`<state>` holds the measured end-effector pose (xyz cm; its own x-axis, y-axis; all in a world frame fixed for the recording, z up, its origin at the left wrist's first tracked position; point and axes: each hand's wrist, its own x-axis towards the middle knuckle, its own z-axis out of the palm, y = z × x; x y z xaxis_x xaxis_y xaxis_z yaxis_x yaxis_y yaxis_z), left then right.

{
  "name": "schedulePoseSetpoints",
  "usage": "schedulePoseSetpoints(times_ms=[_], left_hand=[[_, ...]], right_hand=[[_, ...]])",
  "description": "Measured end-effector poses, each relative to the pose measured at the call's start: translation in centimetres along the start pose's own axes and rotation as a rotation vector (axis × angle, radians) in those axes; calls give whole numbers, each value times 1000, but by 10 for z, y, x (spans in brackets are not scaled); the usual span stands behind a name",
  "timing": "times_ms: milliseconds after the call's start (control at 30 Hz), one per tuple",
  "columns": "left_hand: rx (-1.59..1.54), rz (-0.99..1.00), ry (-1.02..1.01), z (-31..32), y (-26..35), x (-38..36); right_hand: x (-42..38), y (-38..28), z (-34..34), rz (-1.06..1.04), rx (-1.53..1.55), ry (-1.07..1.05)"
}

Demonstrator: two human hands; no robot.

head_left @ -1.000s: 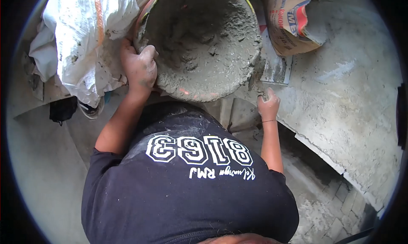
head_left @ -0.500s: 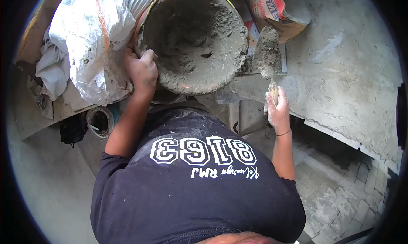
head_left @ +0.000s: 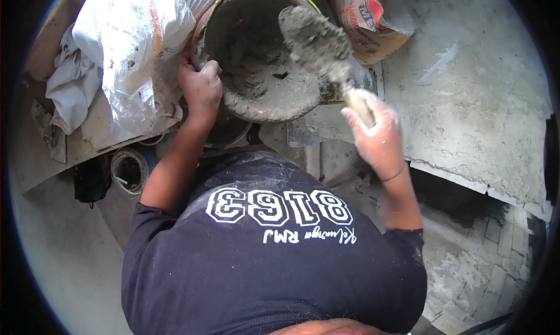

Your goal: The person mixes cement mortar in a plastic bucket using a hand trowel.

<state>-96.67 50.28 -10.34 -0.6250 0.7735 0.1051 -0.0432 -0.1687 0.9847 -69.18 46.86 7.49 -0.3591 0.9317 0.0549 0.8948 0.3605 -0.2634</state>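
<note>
My left hand (head_left: 202, 91) grips the near-left rim of a round bucket (head_left: 262, 110), its thumb on the edge. Wet grey mortar (head_left: 256, 78) coats the inside of the bucket, which is tilted toward me. My right hand (head_left: 376, 128) is closed on the pale handle of a trowel (head_left: 318, 40). A heap of grey mortar covers the trowel's blade, which is over the right part of the bucket's opening.
White woven sacks (head_left: 137, 60) lie left of the bucket. Behind on the right stands a paper cement bag (head_left: 367, 28). A rough concrete slab (head_left: 466, 113) extends to the right. Below the left ledge is a small round container (head_left: 129, 170).
My right hand has risen and turned, bringing the loaded trowel leftward from beside the bucket to over its right side. The bucket has shifted slightly, with my left hand still on its rim.
</note>
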Motion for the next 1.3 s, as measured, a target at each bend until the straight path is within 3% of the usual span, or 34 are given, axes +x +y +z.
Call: schedulePoseSetpoints(times_ms=[67,100,133,233,400,467,500,600,667,867,933,1000,1067,1167,1300], left_hand=[[-15,-25,21,1,0,-1],[3,-44,36,1,-3,-2],[20,-65,52,1,-5,-2],[-7,-86,0,-2,-6,-1],[15,-122,46,3,-3,-3],[-85,-101,69,4,-4,-4],[-85,-100,69,5,-4,-3],[-143,-34,105,6,1,-1],[-122,-98,9,3,7,-3],[-203,-42,34,6,5,-3],[-181,-5,22,5,12,-1],[-159,27,-5,5,13,-2],[-125,-17,38,5,8,-2],[12,-111,74,2,12,-3],[-19,-25,47,2,8,-1]], right_hand=[[11,7,-13,18,-267,90],[17,8,-23,-78,-377,117],[22,11,-30,-87,-378,116],[29,16,-37,-156,-707,-75],[36,-13,-35,-203,-675,-351],[55,-16,-29,-327,-523,-462],[70,-27,-27,-165,-334,-584],[102,-26,-16,-120,-288,-631],[110,-25,-16,-199,-284,-538],[119,-18,-43,-350,-223,-355],[118,-26,-49,-300,-209,-374],[119,-18,-48,-426,-289,-373],[122,-24,-46,-415,-249,-411],[131,-16,-37,-420,-164,-613],[117,3,-31,-477,-222,-527]])
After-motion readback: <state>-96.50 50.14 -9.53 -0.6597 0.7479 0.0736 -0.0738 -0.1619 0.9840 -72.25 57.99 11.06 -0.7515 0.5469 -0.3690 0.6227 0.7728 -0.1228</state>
